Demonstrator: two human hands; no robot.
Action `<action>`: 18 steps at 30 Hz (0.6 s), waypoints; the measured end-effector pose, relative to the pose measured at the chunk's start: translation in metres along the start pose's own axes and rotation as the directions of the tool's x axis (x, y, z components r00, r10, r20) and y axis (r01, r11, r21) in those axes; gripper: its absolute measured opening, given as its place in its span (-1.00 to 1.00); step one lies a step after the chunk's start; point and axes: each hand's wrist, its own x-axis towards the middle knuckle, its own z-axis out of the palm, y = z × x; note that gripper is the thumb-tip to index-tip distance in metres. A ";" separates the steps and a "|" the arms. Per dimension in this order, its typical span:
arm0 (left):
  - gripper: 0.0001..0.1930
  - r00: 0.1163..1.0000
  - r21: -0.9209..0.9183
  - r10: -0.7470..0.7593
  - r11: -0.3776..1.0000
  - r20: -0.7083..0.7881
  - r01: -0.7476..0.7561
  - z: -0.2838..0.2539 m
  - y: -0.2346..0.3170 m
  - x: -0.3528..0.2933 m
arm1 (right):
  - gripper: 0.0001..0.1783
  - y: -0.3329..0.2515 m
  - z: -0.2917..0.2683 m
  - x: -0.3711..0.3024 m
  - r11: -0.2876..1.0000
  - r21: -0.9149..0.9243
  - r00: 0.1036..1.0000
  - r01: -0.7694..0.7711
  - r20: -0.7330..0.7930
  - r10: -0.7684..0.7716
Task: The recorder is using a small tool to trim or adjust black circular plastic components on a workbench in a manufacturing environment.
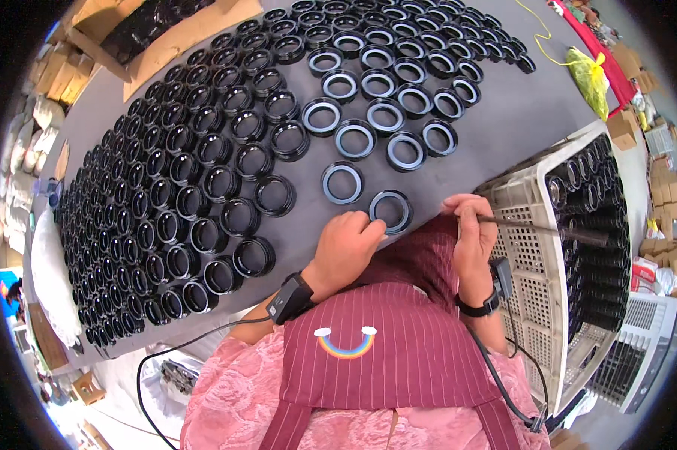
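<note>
Just in front of me, at the table's near edge, my left hand [347, 251] has its fingers curled, thumb and fingertips at the near left rim of a black ring [407, 214] with a pale grey-blue inner band. My right hand [474, 241] is closed round a thin dark stick [537, 226]. The stick points right, over the crate's edge, and its far end looks wider and flat. Another pale-banded ring [326, 184] lies a little beyond the left hand. Several similar rings [355, 154] are grouped farther away.
Rows of glossy black rings [237, 255] cover the grey table [308, 169] to the left and far side. A beige plastic crate [530, 247] with black parts stands on the right. A yellow bag [590, 79] sits at the far right, a cardboard box [128, 71] at far left.
</note>
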 end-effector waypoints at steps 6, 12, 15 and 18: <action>-0.83 1.000 -0.010 0.006 1.000 -0.014 -0.006 0.015 0.001 0.005 | -0.68 -0.005 0.010 -0.028 0.855 -0.495 0.919 0.155 0.389 0.059; -0.62 0.997 -0.089 -0.057 0.995 -0.056 0.052 0.002 0.013 0.006 | -0.77 0.020 -0.018 -0.024 0.849 -0.509 0.976 0.142 0.215 -0.034; -0.60 0.997 -0.075 -0.027 0.997 -0.071 0.021 -0.003 0.014 0.007 | -0.90 0.035 -0.030 -0.012 0.916 -0.400 0.994 -0.032 -0.108 -0.013; -0.61 0.999 -0.103 -0.005 0.995 -0.049 0.000 -0.004 0.020 0.009 | -0.87 0.036 -0.038 0.007 0.691 0.529 0.759 -0.493 -0.126 0.639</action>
